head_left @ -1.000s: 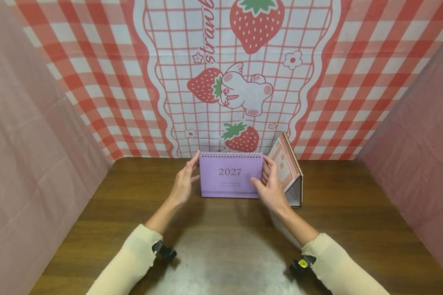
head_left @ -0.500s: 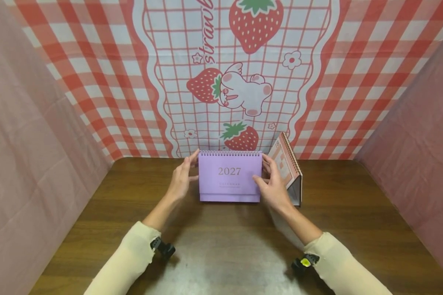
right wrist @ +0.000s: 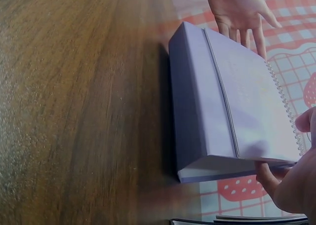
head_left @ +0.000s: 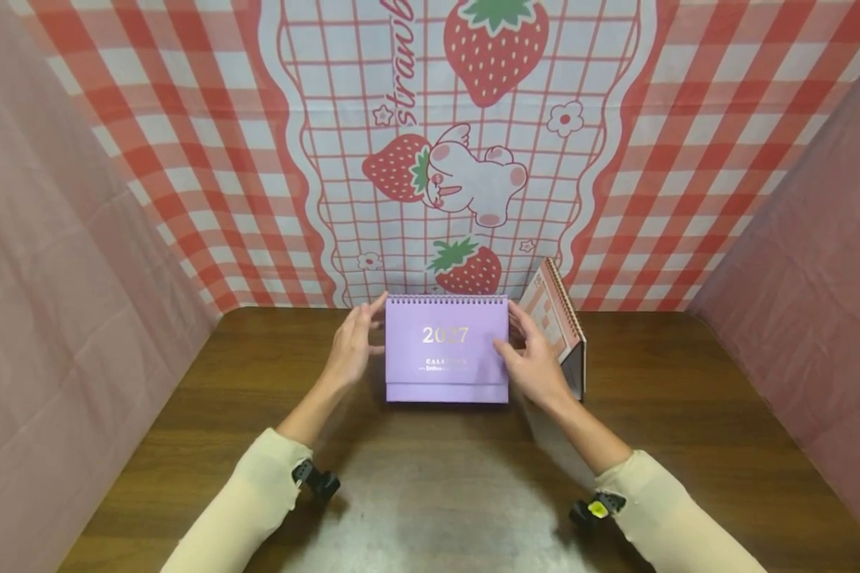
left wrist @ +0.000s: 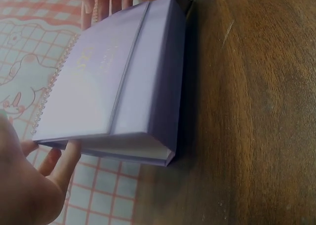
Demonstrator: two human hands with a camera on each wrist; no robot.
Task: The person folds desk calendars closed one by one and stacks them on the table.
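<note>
A purple desk calendar with a spiral top and gold "2027" stands in the middle of the wooden table, facing me. My left hand lies at its left edge, fingers fairly straight, fingertips touching the side. In the left wrist view, those fingers meet the gaping end of the stand. My right hand holds the right edge, its thumb lapping over the cover and its fingers partly hidden along the side. The right wrist view shows the calendar's base on the wood.
Another desk calendar, with a pinkish page, stands angled just right of my right hand. Behind is a red-and-white checked cloth with strawberries. Pink cloth walls flank the wooden table.
The purple calendar's lower edge has come down and nearer to me, so its cover shows taller. Both hands stay at its sides. The other calendar has not moved.
</note>
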